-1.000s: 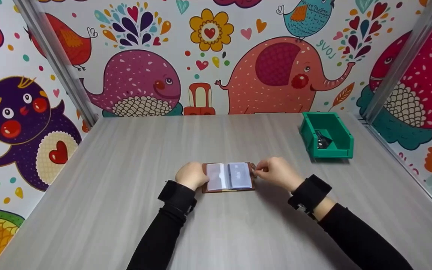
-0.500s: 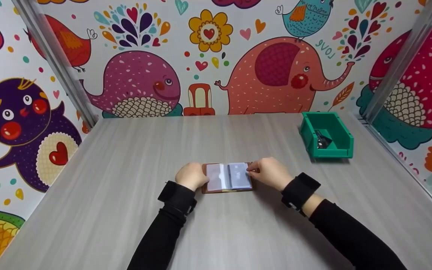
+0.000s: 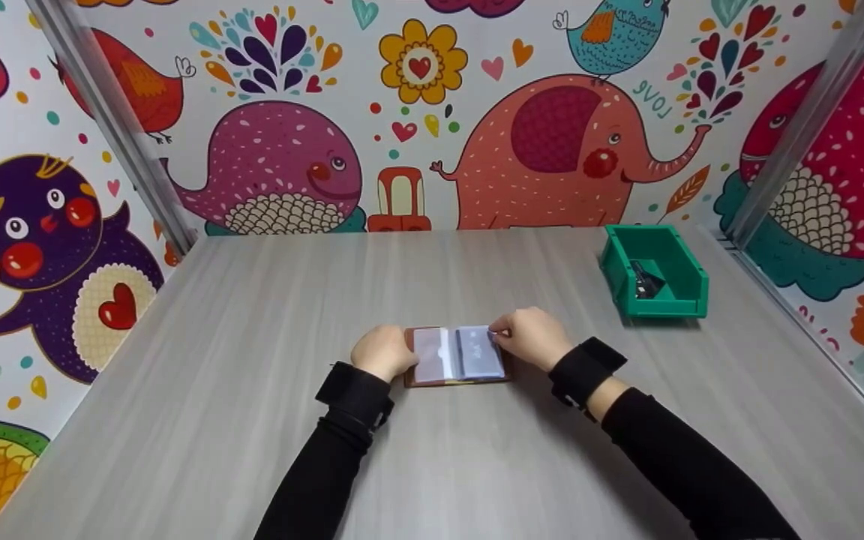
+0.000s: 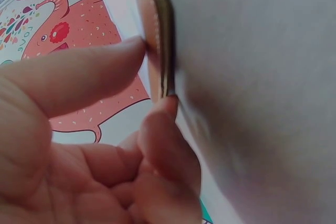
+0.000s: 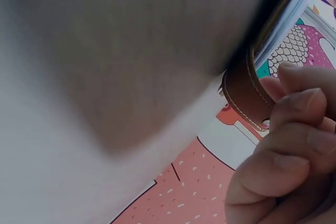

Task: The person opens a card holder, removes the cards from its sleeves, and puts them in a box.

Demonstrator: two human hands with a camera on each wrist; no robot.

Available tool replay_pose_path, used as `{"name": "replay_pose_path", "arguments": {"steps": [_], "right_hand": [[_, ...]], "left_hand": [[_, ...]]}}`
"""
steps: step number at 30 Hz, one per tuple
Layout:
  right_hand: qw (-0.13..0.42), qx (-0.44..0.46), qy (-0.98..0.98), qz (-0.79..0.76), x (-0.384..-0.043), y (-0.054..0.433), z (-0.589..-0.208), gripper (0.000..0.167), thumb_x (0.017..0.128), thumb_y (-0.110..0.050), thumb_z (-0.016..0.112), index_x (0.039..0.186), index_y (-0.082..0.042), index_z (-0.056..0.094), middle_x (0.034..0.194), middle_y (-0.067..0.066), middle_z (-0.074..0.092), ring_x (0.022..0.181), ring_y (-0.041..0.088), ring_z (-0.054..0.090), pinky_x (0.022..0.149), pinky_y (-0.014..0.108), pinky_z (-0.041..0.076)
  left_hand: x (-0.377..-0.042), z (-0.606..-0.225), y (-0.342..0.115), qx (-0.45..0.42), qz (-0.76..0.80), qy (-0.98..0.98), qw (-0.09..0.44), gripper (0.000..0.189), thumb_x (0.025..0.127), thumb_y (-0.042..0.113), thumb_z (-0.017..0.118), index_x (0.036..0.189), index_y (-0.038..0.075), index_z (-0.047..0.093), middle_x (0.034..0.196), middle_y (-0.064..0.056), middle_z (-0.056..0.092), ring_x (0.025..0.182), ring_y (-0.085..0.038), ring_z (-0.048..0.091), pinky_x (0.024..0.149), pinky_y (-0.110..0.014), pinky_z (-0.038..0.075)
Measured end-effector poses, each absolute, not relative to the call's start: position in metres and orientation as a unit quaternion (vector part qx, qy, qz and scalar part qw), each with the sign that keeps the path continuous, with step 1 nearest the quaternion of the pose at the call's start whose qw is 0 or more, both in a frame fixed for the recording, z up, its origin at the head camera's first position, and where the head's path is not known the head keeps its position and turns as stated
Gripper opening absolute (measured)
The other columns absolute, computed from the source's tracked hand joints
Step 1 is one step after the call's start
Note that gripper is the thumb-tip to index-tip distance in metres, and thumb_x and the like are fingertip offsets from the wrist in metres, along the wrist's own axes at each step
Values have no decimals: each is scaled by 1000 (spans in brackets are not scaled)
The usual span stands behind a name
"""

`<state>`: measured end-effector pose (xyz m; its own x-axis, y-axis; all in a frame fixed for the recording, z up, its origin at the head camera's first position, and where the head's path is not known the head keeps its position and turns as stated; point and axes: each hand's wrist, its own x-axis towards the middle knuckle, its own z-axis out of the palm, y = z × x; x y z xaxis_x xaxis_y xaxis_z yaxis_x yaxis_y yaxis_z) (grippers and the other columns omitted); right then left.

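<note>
A brown leather card holder [image 3: 450, 358] lies open on the table in the head view, clear plastic sleeves [image 3: 481, 357] showing on both halves. My left hand [image 3: 383, 352] pinches its left edge; the left wrist view shows the thumb on the inner face and curled fingers under the stitched cover [image 4: 161, 40]. At the upper right corner of the right-hand sleeves, my right hand [image 3: 537, 337] pinches with thumb and forefinger. Its other fingers are curled in the right wrist view, beside the cover's stitched strap [image 5: 244, 95]. How many sleeves it grips is hidden.
A green bin [image 3: 668, 308] stands at the table's back right, with a dark object [image 3: 646, 280] inside. Walls with printed cartoon animals close off the back and both sides of the grey table [image 3: 289, 300]. A metal post [image 3: 106, 120] stands at the left corner.
My right hand has moved left from the strap at the card holder's right edge onto the sleeves, then up to their upper corner. The left hand has stayed in place.
</note>
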<state>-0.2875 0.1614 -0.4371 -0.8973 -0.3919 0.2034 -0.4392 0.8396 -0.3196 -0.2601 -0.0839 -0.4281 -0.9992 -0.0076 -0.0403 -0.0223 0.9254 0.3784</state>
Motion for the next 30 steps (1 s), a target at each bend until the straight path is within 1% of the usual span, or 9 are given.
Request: {"name": "replay_pose_path", "arguments": {"steps": [9, 16, 22, 26, 30], "right_hand": [[56, 205, -963, 162, -291, 157, -434, 18, 87, -9, 71, 103, -12, 79, 98, 5, 75, 89, 23, 69, 77, 41, 55], [79, 222, -960, 149, -293, 156, -435, 15, 86, -10, 73, 98, -13, 81, 95, 4, 75, 87, 25, 70, 74, 42, 55], [101, 241, -955, 141, -293, 156, -437, 12, 85, -8, 75, 94, -13, 81, 92, 4, 75, 83, 26, 70, 72, 41, 55], [103, 245, -954, 142, -293, 155, -438, 13, 85, -7, 74, 94, -13, 81, 92, 5, 75, 82, 26, 70, 72, 41, 55], [99, 250, -952, 147, -292, 154, -436, 14, 83, -6, 74, 94, -13, 81, 92, 4, 75, 83, 27, 70, 73, 42, 55]], "left_hand": [[-259, -427, -83, -10, 194, 981, 23, 16, 77, 20, 74, 81, 6, 67, 88, -9, 68, 76, -24, 61, 65, -41, 51], [-259, -427, -83, -8, 192, 981, 20, 17, 77, 20, 74, 81, 5, 67, 90, -10, 68, 77, -24, 61, 66, -42, 52], [-260, -428, -82, 2, 197, 980, 16, 14, 76, 18, 73, 80, 6, 68, 88, -9, 69, 76, -24, 62, 65, -41, 51], [-260, -428, -83, 3, 195, 981, 16, 14, 76, 18, 73, 79, 7, 67, 88, -9, 69, 77, -25, 63, 65, -41, 51], [-260, -427, -83, -2, 194, 981, 19, 15, 76, 19, 74, 80, 6, 67, 91, -11, 69, 79, -25, 63, 66, -41, 51]]}}
